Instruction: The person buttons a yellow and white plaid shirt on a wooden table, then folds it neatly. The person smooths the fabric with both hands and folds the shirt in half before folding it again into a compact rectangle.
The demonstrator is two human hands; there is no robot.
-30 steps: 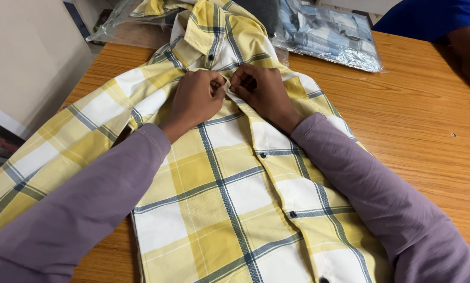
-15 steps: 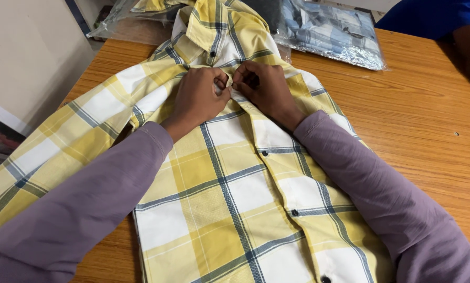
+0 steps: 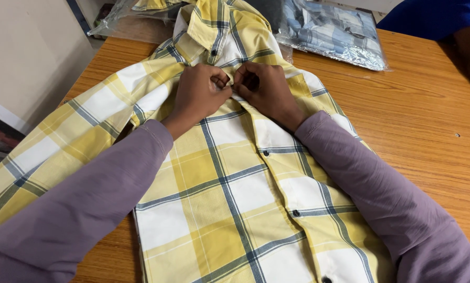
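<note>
1. The yellow, white and grey checked shirt [image 3: 229,199] lies front-up on the wooden surface [image 3: 418,120], filling the middle and lower part of the frame, with its collar [image 3: 214,26] at the top centre and one sleeve running to the lower left.
2. The left hand [image 3: 198,94] and the right hand [image 3: 269,91] meet just below the collar, at the top of the button strip. Both are clenched: the fingers pinch the two edges of the shirt front at a button.
3. The cloth looks light, soft and limp. It will likely wrinkle and slide on the smooth wood, so it is best held by its firmer parts: the button strip, the collar or the shoulder seams.
4. The dark buttons [image 3: 266,153] down the front are small and likely call for fingertip work.
5. At the upper right, a clear plastic bag [image 3: 339,36] holds a folded blue checked garment. Another clear bag [image 3: 135,23] at the upper left holds yellow checked cloth, partly hidden.
6. A person's blue sleeve [image 3: 434,15] shows at the top right corner.
</note>
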